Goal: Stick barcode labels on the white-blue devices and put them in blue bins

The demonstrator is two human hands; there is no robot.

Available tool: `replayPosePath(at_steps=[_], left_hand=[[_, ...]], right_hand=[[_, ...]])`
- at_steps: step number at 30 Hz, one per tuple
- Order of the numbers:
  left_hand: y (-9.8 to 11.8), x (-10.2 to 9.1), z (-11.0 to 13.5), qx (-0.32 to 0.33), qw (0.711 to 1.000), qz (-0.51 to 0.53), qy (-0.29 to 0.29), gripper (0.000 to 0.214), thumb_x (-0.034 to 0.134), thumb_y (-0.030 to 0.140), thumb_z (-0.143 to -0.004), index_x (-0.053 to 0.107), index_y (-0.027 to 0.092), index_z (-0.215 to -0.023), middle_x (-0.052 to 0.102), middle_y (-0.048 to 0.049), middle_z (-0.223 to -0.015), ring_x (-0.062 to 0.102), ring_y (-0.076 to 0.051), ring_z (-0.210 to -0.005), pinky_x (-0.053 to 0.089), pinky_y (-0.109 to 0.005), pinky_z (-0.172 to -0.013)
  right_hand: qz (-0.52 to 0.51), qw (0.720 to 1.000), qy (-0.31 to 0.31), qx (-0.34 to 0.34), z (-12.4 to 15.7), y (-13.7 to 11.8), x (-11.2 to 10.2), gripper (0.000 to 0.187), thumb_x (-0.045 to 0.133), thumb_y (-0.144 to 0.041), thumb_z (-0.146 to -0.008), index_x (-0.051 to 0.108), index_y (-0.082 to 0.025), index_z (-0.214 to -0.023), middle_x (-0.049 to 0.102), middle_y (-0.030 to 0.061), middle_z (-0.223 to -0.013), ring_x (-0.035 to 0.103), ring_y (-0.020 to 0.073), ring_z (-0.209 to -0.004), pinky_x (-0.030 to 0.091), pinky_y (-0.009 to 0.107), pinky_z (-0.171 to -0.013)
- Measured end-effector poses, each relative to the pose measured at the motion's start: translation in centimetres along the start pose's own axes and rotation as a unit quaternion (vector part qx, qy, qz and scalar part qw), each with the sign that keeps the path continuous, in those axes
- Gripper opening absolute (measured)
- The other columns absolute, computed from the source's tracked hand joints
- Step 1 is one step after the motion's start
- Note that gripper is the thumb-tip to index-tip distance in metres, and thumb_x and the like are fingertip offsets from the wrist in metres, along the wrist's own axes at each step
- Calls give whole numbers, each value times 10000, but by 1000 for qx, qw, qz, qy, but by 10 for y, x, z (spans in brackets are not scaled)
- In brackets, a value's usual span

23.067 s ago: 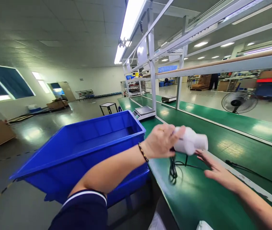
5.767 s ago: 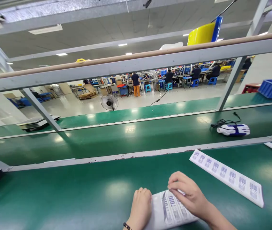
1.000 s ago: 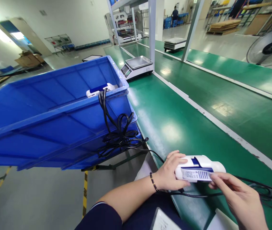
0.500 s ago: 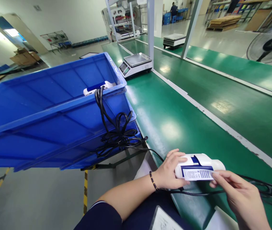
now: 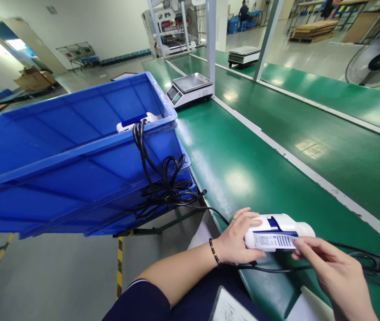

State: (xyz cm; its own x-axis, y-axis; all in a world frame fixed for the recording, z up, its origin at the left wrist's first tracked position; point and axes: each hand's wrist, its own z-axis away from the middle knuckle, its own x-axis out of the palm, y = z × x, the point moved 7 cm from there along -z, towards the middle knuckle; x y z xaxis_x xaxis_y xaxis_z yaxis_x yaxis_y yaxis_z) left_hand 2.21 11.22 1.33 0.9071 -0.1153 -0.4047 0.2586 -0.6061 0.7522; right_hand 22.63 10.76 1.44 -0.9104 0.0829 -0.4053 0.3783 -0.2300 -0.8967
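Observation:
My left hand (image 5: 238, 238) grips one end of a white and blue handheld device (image 5: 288, 223) at the near edge of the green work surface. Its thumb lies along the near side and its fingers along the far side. Between the thumb and finger of my right hand (image 5: 330, 263) is the right end of a printed label (image 5: 273, 241). The label lies over the device's near face, partly across its blue panel; how far it is stuck down I cannot tell. A black cable (image 5: 277, 270) runs beside the device, under my hands.
Blue stacked crates (image 5: 76, 156) stand to the left, with another white and blue device (image 5: 133, 122) at the rim and a coiled black cable (image 5: 166, 187) hanging outside. Scales (image 5: 192, 87) sit farther along the green bench (image 5: 237, 156). A fan (image 5: 379, 62) is at right; a person (image 5: 243, 13) sits far back.
My right hand has shifted slightly left with the label's end, and the label has moved up and left against the device. My left hand and the device stay nearly still.

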Motion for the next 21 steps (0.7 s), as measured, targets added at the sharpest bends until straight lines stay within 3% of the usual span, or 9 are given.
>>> replayPosePath(at_steps=[21], left_hand=[[3,-2,-1,14,1000,2,13,726,761,425,-588,396,201,-1173,534,-130,-1135,517,-289,-1145,331,-560,-1045]], right_hand=[[1,1000,2,17,-1,8,0,340,720,-521,-629,699,-203,-746,659,25,-633,608,164,-605,500,189,-587]])
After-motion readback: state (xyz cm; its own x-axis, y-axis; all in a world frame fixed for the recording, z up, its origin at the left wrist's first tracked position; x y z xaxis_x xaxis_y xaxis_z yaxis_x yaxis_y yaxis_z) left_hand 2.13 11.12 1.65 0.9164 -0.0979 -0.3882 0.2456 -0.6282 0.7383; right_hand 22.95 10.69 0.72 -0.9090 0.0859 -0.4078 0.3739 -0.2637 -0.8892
